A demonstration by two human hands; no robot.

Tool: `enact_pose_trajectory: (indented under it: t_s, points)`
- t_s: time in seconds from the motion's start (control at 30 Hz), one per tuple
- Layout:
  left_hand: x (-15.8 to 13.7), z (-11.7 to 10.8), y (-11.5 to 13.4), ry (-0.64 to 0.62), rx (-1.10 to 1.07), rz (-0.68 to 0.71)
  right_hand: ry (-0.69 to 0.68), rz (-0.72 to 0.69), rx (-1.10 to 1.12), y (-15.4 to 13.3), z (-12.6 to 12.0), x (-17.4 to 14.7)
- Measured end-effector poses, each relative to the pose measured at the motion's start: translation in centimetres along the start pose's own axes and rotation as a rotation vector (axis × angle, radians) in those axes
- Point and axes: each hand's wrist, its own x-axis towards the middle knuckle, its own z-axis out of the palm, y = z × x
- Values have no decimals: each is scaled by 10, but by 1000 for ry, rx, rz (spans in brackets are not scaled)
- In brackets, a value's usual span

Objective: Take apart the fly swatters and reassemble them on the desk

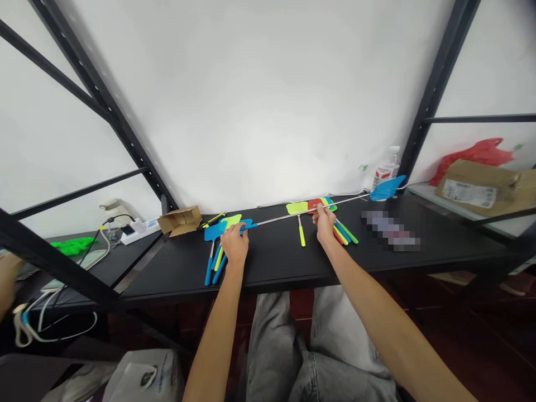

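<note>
A blue fly swatter [387,188] with a long extended metal rod is held across the table, its head at the right. My left hand [234,243] is closed on its blue handle. My right hand [324,221] is closed around the rod near its middle. Under and beside my left hand lie several blue and yellow-green swatters [215,230] with short handles. A single yellow swatter [302,234] lies between my hands. Close to my right hand rest several swatters with red, yellow, blue and green handles [350,234], their heads overlapping and partly hidden.
An open cardboard box [181,221] and a power strip [142,230] are at the left. A plastic bottle [385,167] stands behind the swatter's head. Right of the black shelf post are a larger carton [469,187] and a red bag [473,156]. Another person's hand [8,276] shows at the left edge.
</note>
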Motion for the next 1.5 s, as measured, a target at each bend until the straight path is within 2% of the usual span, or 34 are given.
enact_pose_trajectory:
  t_s: [0.3, 0.5, 0.67, 0.77, 0.83, 1.03, 1.13, 1.27, 1.37, 1.5]
  points:
    - [-1, 4, 0, 9, 7, 2, -228, -10, -101, 1, 5, -11]
    - [0, 5, -1, -27, -96, 66, -294, -30, -183, 4, 4, -12]
    - [0, 6, -2, -5, -204, 32, -339, -87, -266, 5, 5, -15]
    - [1, 7, -5, 25, -231, 49, -331, -53, -204, 3, 7, -16]
    - [2, 8, -7, 65, -233, 31, -280, -2, -121, 2, 8, -16]
    - [0, 6, -10, 206, -149, -217, -68, 142, 123, -1, 6, -9]
    - [-1, 5, -11, 219, -113, -301, -67, 139, 117, 0, 5, -6]
    - [-3, 4, -9, 216, -55, -300, -95, 121, 40, 1, 5, -7]
    - [-4, 4, -7, 196, -20, -255, -157, 118, 4, 0, 7, -10]
    - [-2, 3, -5, 42, -72, -144, -395, 101, -165, -2, 10, -19]
